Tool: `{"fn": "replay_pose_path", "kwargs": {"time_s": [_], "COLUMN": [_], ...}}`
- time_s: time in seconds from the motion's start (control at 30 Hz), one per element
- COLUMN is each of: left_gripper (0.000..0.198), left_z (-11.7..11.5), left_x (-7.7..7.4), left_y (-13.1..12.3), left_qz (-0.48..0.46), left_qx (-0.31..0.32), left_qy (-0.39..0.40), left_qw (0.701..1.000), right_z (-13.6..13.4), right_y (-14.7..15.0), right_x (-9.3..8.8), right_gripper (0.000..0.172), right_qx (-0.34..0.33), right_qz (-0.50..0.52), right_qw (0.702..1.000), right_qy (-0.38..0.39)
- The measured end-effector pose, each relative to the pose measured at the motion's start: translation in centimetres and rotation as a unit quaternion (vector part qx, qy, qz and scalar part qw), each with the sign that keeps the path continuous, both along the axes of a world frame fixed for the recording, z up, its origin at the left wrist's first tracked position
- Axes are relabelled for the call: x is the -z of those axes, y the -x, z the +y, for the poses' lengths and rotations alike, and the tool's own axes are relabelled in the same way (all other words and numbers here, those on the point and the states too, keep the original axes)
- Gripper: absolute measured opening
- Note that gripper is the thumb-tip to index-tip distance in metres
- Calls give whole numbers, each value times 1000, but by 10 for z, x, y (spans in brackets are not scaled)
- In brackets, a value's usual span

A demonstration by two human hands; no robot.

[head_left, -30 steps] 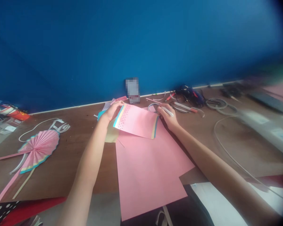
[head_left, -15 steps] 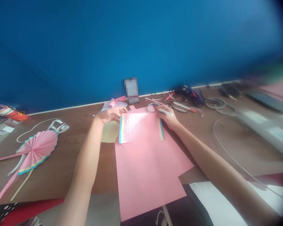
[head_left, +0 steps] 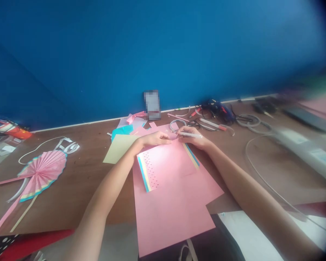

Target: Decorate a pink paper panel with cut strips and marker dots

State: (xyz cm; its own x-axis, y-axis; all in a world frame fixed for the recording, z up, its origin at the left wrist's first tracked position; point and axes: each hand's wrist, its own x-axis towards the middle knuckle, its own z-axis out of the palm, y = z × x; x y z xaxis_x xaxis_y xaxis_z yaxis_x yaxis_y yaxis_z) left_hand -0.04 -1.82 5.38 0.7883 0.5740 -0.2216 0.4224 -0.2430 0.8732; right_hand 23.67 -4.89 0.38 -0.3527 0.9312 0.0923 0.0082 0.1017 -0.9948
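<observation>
A small pink paper sheet [head_left: 165, 163] has blue and cream stripes along its left and right sides, with a band of dark dots inside the left stripe. It lies tilted on a larger pink sheet [head_left: 176, 224]. My left hand [head_left: 156, 138] rests at the small sheet's top edge, its fingers stretched out to the right. My right hand [head_left: 191, 137] grips a white pen [head_left: 188, 135] near the sheet's top right corner. Its fingertips are close to those of my left hand.
At left lies a pink folded paper fan [head_left: 45, 172] with a blue edge. Yellow paper [head_left: 119, 148] and turquoise paper [head_left: 122, 131] are behind my left arm. A phone [head_left: 152, 105] leans on the blue wall. Cables [head_left: 251, 121] and a power strip [head_left: 309, 148] lie at right.
My left hand has moved right along the top edge, and the small sheet has turned and come nearer, uncovering the turquoise and yellow papers. The right hand with the pen has shifted only slightly.
</observation>
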Motion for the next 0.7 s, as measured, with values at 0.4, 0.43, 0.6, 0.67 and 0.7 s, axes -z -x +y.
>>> {"fn": "replay_pose_path", "kwargs": {"time_s": [0.4, 0.43, 0.6, 0.67, 0.7], "left_gripper": [28, 26, 23, 23, 23], "left_z": [15, 16, 15, 14, 13], "left_x": [19, 17, 8, 9, 9], "left_y": [23, 29, 44, 43, 42], "left_qz": [-78, -84, 30, 80, 105], "left_qx": [-232, -237, -62, 7, 40], "left_qy": [44, 59, 104, 122, 131], "left_qw": [969, 966, 992, 989, 985], "right_z": [2, 3, 4, 4, 4], "right_y": [7, 7, 9, 9, 9], "right_x": [4, 5, 7, 7, 7], "right_gripper": [38, 39, 39, 38, 37], "right_qx": [83, 89, 142, 154, 158], "right_qz": [43, 48, 70, 79, 83], "right_qw": [995, 994, 986, 983, 982], "right_qy": [-30, -30, -51, -60, -65]}}
